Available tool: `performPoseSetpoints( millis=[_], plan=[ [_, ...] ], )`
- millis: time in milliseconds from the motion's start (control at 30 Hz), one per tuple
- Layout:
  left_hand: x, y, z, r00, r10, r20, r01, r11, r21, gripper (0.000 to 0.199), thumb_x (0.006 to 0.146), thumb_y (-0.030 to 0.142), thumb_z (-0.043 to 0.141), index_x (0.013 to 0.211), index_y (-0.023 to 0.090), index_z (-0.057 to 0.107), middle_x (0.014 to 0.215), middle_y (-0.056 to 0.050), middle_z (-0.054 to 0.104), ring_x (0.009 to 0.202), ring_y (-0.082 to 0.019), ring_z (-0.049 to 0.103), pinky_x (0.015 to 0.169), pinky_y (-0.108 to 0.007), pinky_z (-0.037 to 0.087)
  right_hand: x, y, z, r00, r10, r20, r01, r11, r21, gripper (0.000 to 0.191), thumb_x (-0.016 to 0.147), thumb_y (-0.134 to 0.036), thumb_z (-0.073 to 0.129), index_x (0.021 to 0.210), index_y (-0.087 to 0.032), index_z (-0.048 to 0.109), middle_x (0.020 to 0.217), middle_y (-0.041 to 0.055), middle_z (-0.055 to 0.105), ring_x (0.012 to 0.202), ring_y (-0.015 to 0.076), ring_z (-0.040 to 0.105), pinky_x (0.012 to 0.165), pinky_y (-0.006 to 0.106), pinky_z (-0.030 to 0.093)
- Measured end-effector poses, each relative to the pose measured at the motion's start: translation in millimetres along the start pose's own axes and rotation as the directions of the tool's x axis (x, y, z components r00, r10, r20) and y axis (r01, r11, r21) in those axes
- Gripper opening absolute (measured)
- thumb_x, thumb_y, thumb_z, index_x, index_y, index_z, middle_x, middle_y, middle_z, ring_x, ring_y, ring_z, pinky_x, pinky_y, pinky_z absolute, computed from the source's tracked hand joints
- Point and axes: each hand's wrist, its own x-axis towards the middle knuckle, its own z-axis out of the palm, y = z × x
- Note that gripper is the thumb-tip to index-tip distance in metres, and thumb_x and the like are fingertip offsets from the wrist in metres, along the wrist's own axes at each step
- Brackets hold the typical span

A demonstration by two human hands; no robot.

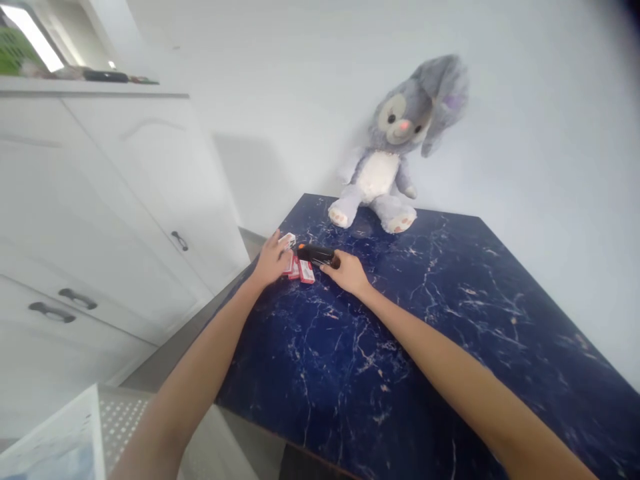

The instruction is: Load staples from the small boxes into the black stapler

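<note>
My right hand (349,272) is closed around one end of a black, elongated object (317,254) with an orange spot at its far end. It looks like a bottle or a hand-held device; I cannot tell which. Its orange end points left, over several small red-and-white boxes (306,271) clustered on the dark blue marbled table (345,347). Beside them on the left, my left hand (271,260) rests with fingers apart, touching the boxes and partly covering them. A small white box with dark marks (288,240) shows by its fingertips.
A grey plush rabbit (380,175) sits at the table's back edge against the white wall. White cabinets (125,200) with dark handles stand to the left. A white perforated basket (117,420) is low at the front left, near the table's edge.
</note>
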Motion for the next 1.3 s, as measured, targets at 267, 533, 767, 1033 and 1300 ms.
performPoseSetpoints(
  millis=[267,533,767,1033,1300],
  plan=[
    [-27.4,62.3,21.1,0.942,0.209,0.262,-0.167,0.971,-0.173,0.053,0.103,0.041,0.035,0.148,0.017,0.048,0.164,-0.012,0.032,0.153,-0.026,0.027,0.127,-0.045,0.021,-95.9,16.4,-52.6,0.988,0.144,-0.051,-0.145,0.989,-0.022,0.022,0.082,-0.037,0.068,0.093,-0.023,0.055,0.075,-0.0014,0.065,0.065,0.0176,0.063,0.061,0.026,0.041],
    [-63.1,153.9,30.9,0.823,0.421,0.381,-0.349,0.904,-0.246,0.063,0.103,0.048,0.038,0.16,0.025,0.025,0.169,-0.01,0.019,0.155,-0.028,0.021,0.124,-0.05,0.023,-170.7,30.1,-92.3,0.967,0.254,-0.013,-0.253,0.966,0.046,0.059,0.083,-0.024,0.058,0.14,-0.02,0.041,0.064,-0.0073,0.059,0.058,0.0178,0.063,0.062,0.028,0.044],
    [-98.3,136.1,6.3,0.892,0.241,0.383,-0.244,0.969,-0.041,0.06,0.097,0.042,0.054,0.153,0.028,0.04,0.164,-0.01,0.032,0.146,-0.035,0.037,0.12,-0.06,0.026,-177.0,43.6,-108.9,0.978,0.209,-0.021,-0.209,0.978,-0.022,0.024,0.09,-0.035,0.057,0.109,-0.02,0.057,0.066,-0.0043,0.058,0.058,0.0176,0.058,0.061,0.03,0.044],
    [-82.6,155.5,33.9,0.931,0.27,0.246,-0.248,0.962,-0.118,0.048,0.085,0.032,0.07,0.131,0.024,0.057,0.133,-0.01,0.057,0.122,-0.028,0.056,0.107,-0.047,0.046,-171.3,58.9,-114.2,0.997,0.059,-0.047,-0.062,0.997,-0.053,0.015,0.086,-0.032,0.065,0.088,-0.022,0.054,0.092,0.0058,0.063,0.089,0.0243,0.06,0.077,0.036,0.049],
    [-57.5,165.0,37.1,0.834,0.548,0.062,-0.526,0.824,-0.21,0.023,0.092,0.025,0.054,0.114,0.022,0.061,0.132,-0.01,0.061,0.125,-0.029,0.054,0.106,-0.049,0.041,-176.4,73.8,-125.6,0.909,0.239,-0.342,-0.267,0.963,-0.036,0.016,0.091,-0.032,0.059,0.101,-0.022,0.05,0.097,0.0069,0.061,0.083,0.0224,0.062,0.074,0.037,0.051]
  ],
)
